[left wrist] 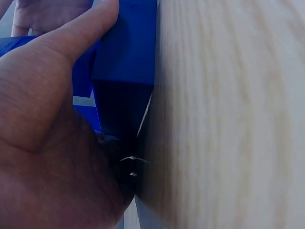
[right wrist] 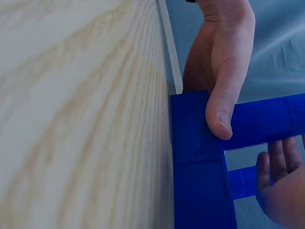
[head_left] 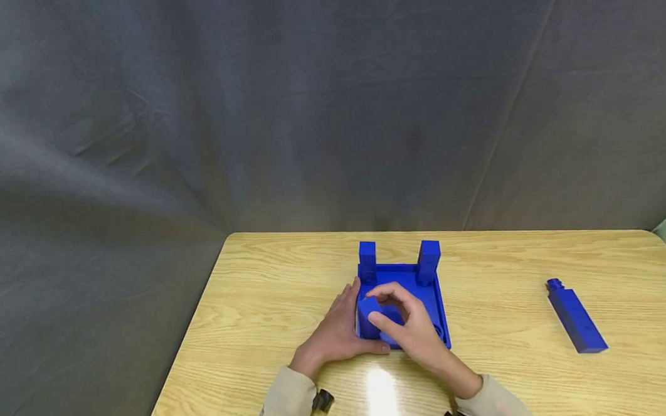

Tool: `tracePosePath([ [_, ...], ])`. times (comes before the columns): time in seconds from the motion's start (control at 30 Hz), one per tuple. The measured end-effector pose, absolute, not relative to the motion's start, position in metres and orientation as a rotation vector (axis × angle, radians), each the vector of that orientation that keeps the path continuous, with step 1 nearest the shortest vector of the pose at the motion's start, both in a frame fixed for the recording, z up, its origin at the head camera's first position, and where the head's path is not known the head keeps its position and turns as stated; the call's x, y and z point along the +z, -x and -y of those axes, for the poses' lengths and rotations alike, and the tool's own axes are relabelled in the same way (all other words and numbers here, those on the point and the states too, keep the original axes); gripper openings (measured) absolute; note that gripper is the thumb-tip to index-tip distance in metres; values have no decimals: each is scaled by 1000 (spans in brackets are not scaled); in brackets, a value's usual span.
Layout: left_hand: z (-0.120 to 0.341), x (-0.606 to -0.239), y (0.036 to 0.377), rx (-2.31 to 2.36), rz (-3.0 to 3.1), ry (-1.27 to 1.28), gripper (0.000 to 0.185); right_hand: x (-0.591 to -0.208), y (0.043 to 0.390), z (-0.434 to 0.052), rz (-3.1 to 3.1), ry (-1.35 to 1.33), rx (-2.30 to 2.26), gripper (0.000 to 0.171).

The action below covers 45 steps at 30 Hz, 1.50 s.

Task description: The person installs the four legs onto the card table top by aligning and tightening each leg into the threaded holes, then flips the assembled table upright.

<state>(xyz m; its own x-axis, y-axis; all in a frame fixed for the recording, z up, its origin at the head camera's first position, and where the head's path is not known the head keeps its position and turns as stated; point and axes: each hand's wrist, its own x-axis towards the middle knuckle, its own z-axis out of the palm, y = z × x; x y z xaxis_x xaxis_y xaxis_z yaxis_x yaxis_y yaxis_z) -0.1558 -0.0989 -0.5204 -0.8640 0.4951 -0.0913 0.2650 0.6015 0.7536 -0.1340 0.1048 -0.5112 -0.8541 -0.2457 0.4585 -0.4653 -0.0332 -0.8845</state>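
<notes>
Fingers (head_left: 391, 293) of the right hand (head_left: 410, 329) are curled & pinching a blue block (head_left: 372, 316) standing upright at the near-left corner of the blue square tray (head_left: 436, 300); I see thumb below, index arched over the top. Left hand (head_left: 336, 333) sits just beside it on the tray's left side, fingers laid fairly straight along the outer wall, thumb (right wrist: 224, 95) pressed flat on the tray's edge per the right wrist view. Left wrist view confirms: thumb (left wrist: 81, 36) lies along the blue part, palm vs. the wall, tray flat on the worktop (head_left: 270, 299).

Tray sits approx mid-worktop, w/ two more blue posts upright at its far corners: far-left post (head_left: 367, 259) & far-right post (head_left: 429, 259). Can't tell if the pinched block is fully seated in its corner; hand hides the base.

Well apart to the right, a blue rectangular peg (head_left: 575, 316) w/ a small stub at its far end lies flat on the wood. Grey cloth backdrop (head_left: 305, 109) hangs behind. Beige sleeves on both forearms, black wrist cam mounts near the bottom edge.
</notes>
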Motion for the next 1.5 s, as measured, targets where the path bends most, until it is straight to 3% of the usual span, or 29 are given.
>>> tracePosePath([
  [0.33, 97, -517, 156, 1099, -2531, -569, 141, -510, 132, -103, 2112, -630, 1979, 30],
  [0.5, 97, -517, 156, 1117, -2535, -572, 140, -509, 134, -106, 2088, -817, 2045, 37],
  [0.67, 98, -517, 156, 1127, -2554, -653, 123, -507, 134, -108, 2047, -993, 2203, 45],
  [0.77, 98, -517, 156, 1128, -2542, -655, 128, -506, 134, -110, 2075, -1000, 2208, 43],
  [0.9, 98, -517, 156, 1120, -2518, -595, 140, -508, 135, -111, 2090, -978, 2173, 39],
  [1.3, 97, -520, 158, 1082, -2541, -581, 140, -507, 129, -102, 2139, -681, 2021, 31],
  [1.5, 98, -521, 159, 1101, -2541, -592, 142, -506, 127, -99, 2171, -589, 1997, 38],
])
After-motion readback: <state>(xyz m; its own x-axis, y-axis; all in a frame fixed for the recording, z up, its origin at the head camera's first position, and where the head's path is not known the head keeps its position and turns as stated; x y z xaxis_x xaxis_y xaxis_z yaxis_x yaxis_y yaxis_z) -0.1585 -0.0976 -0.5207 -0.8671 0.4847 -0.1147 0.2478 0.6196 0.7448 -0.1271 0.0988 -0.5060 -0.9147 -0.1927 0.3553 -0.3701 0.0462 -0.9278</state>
